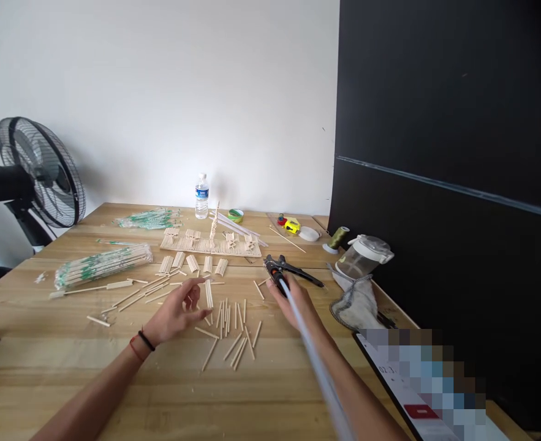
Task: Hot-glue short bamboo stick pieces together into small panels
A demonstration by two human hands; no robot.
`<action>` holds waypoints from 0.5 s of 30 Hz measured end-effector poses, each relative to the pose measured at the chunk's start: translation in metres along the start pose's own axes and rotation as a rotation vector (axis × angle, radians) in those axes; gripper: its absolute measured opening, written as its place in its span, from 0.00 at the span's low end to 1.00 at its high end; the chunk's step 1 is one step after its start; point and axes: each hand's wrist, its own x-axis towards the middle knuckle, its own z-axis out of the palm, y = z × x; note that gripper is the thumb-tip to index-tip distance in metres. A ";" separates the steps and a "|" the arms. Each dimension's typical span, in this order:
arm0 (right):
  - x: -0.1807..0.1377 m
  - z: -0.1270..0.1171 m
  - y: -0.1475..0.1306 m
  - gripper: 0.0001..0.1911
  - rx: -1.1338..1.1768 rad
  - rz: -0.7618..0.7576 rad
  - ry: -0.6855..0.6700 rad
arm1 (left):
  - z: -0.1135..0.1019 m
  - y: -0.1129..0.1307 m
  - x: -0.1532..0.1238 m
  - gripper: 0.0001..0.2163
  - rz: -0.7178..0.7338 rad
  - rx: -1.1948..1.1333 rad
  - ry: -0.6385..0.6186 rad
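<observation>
My left hand (pixel 181 311) spans a small panel of joined wooden sticks (pixel 209 294), with the index fingertip at its far end and the thumb at its near end. The other fingers curl in. My right hand (pixel 293 301) is wrapped round a dark hot glue gun (pixel 277 277), its nozzle facing away from me. A long translucent glue stick (pixel 314 361) trails from its back toward me. Short loose sticks (pixel 226 318) lie between my hands. Beyond them are several finished small panels (pixel 192 263) and a larger stick-built model (pixel 210 245) with an upright piece.
Black-handled pliers (pixel 302 272) lie beside the glue gun. Bagged sticks (pixel 105 264) are on the left, near a fan (pixel 45 171). A water bottle (pixel 201 197) stands at the back. At right are a thread spool (pixel 337 239), a lidded jar (pixel 364 256) and a cloth (pixel 355 300).
</observation>
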 end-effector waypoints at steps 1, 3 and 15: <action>0.000 0.003 -0.003 0.17 0.053 -0.004 -0.032 | 0.005 -0.003 0.005 0.25 -0.006 -0.030 0.000; -0.002 0.011 -0.008 0.24 0.152 -0.012 -0.108 | 0.012 -0.011 0.012 0.26 -0.019 -0.087 -0.009; -0.039 0.041 -0.004 0.26 0.521 0.090 -0.420 | 0.009 -0.030 0.015 0.30 -0.134 -0.490 -0.031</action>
